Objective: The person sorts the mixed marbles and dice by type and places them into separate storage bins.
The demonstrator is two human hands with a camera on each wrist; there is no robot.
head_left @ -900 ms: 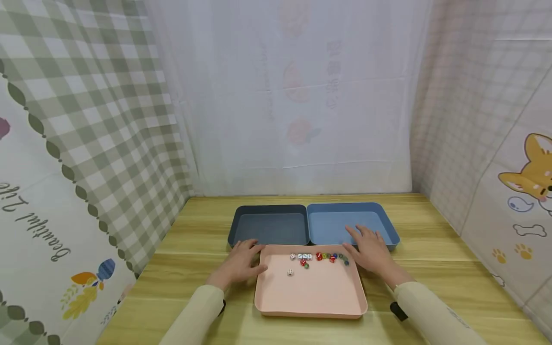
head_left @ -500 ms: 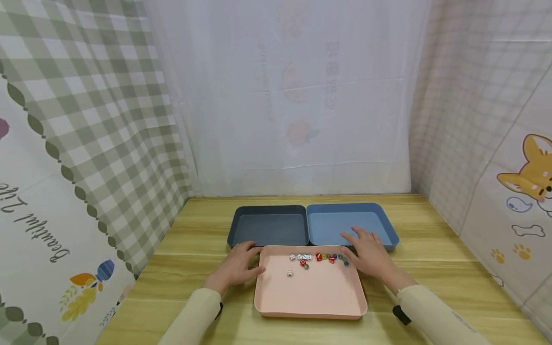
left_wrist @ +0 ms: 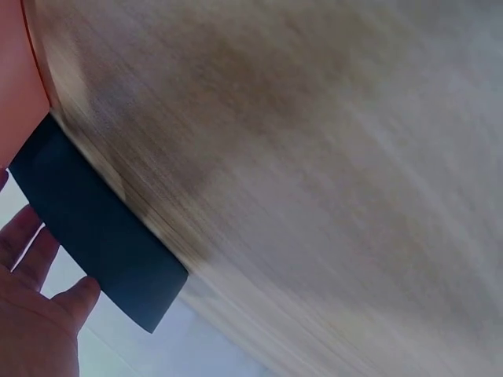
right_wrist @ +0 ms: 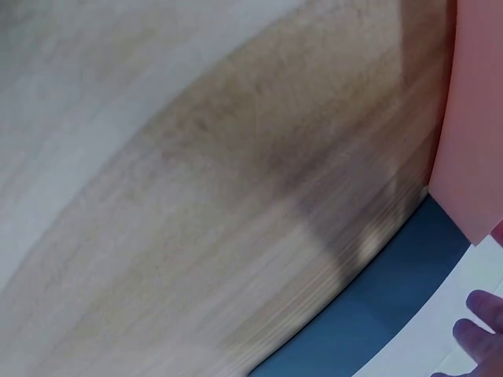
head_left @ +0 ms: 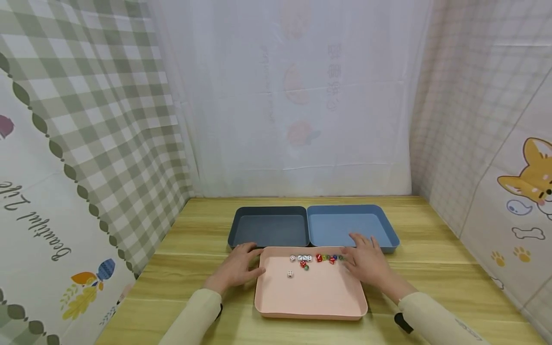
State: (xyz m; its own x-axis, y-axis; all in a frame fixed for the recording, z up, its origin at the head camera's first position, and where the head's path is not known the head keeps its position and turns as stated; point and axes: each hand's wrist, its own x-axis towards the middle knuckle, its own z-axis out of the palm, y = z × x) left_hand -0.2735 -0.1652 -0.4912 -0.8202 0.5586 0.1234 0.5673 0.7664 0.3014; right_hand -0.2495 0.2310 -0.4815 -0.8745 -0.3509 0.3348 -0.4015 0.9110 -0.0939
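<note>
In pink tray (head_left: 321, 299): 5 white dice (head_left: 304, 258), 3 red dice (head_left: 318, 258) | left hand (head_left: 236, 266), right hand (head_left: 368, 265): fingers (left_wrist: 38, 259) loosely apart

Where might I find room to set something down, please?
Free: pink tray, between its near rim and the lone white die; the visible floors of the dark tray and blue tray. Crowded: pink tray's far side, with dice and marbles.

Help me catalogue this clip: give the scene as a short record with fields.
Surface: wood-grain table
Near tray: pink tray
Contents: white dice, red dice, marbles, mostly along the far side
Rear trays: dark blue tray, lighter blue tray, side by side
Left grip: at the pink tray's far left corner, fingers relaxed
Right grip: over its far right corner, hiding part of it
</note>
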